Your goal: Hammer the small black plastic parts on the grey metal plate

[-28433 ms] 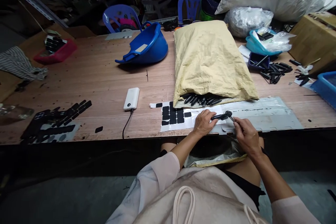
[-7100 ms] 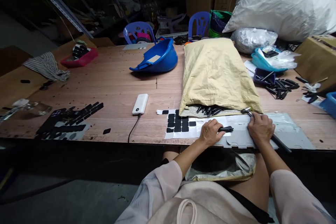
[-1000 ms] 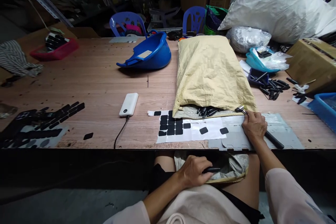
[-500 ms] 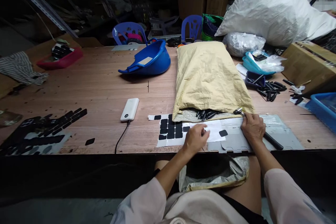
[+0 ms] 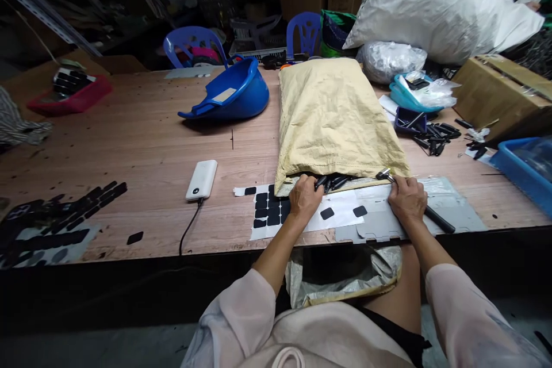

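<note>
My left hand [image 5: 305,200] is at the mouth of a cream woven sack [image 5: 340,121], its fingers closed around the end of a slim black piece [image 5: 319,182]. Several more black pieces [image 5: 338,181] poke out beside it. My right hand [image 5: 407,198] grips a hammer [image 5: 439,219] with a metal head and black handle, lying over a grey sheet [image 5: 452,207]. Between the hands, two black rounded pads, one a left pad [image 5: 327,214] and one a right pad [image 5: 360,211], lie on white paper [image 5: 308,233]. More pads sit in rows left of them, partly behind my left hand.
An open lined sack [image 5: 353,293] rests on my lap below the table edge. Leftward lie a white power bank [image 5: 202,179] with a cable and a blue scoop-shaped basin [image 5: 245,92]. To the right are loose black pieces [image 5: 437,135], a cardboard box [image 5: 495,92] and a blue tub [image 5: 517,175].
My left hand has moved from above the white paper to the black pieces at the sack's mouth. A second pad now shows on the paper. My right hand still holds the hammer.
</note>
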